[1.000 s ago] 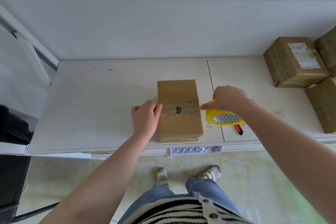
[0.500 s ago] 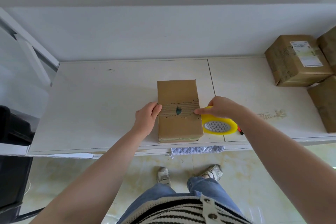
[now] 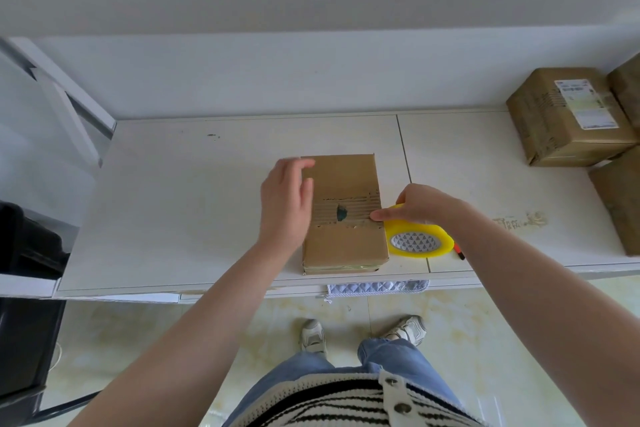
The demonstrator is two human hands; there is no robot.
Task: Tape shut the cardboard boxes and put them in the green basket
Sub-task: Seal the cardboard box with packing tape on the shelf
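Note:
A small brown cardboard box [image 3: 346, 243] lies on the white table [image 3: 194, 211] near its front edge, with a torn strip and a dark spot across its top. My left hand [image 3: 285, 204] hovers with relaxed fingers over the box's left edge, blurred by motion. My right hand [image 3: 420, 206] grips a yellow roll of tape [image 3: 417, 241] that rests on the table against the box's right side, one fingertip touching the torn strip. The green basket is out of view.
Several more brown boxes [image 3: 568, 118] stand at the table's right end, one with a white label. A red pen [image 3: 460, 251] lies behind the tape roll. A black object [image 3: 27, 243] sits at the left. A quilted cloth [image 3: 377, 287] hangs under the table edge.
My left hand lifted off the box's left side and moved up toward its far left corner. My right hand lowered the tape roll to the table beside the box.

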